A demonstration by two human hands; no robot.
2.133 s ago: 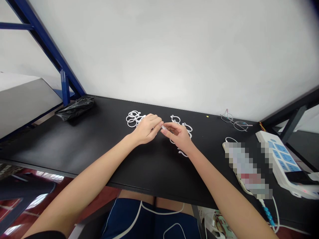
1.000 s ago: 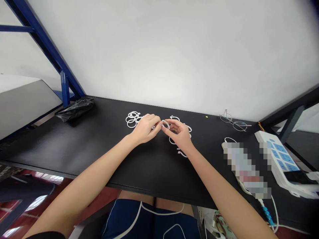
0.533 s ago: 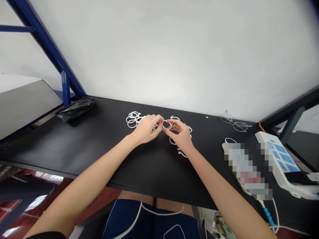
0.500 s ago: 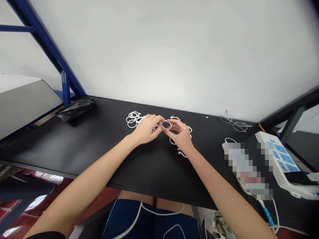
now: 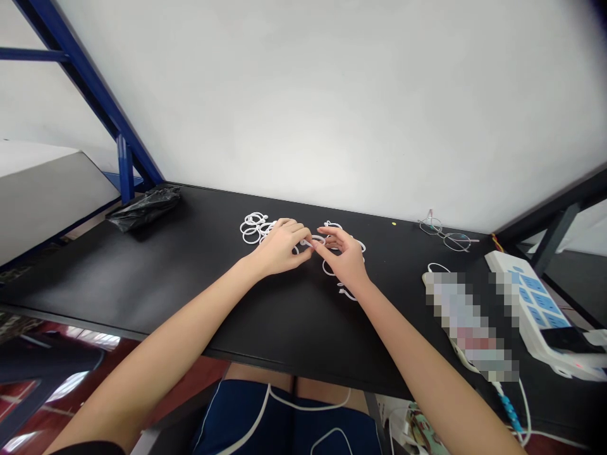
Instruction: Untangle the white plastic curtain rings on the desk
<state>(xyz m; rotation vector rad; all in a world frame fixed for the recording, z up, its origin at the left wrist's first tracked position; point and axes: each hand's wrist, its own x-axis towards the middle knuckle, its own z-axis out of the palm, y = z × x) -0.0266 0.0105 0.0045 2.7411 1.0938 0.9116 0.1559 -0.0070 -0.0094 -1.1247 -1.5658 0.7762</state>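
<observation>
My left hand [image 5: 281, 246] is closed at the left end of a thin white ring [image 5: 318, 239], its thumb and fingertips around a small knob there. On the ring's right side, my right hand [image 5: 343, 254] grips the band between thumb and fingers. Both hands are a little above the black table. Beside and partly behind my left hand lies a pile of similar white rings [image 5: 252, 229] with small knobs. More loose white rings [image 5: 328, 268] lie under and around my right hand, which hides some of them.
A black plastic bag [image 5: 146, 207] lies at the table's back left, near a blue metal frame [image 5: 124, 167]. To the right are eyeglasses [image 5: 456, 241], a blurred-out phone [image 5: 467, 322] on a cable, and a white power strip [image 5: 538, 303]. The black table [image 5: 156, 265] meets a white wall.
The held ring has tilted, looking flatter, and its knob now shows at my left fingertips. My left thumb and fingers have shifted slightly. The loose rings have stayed in place.
</observation>
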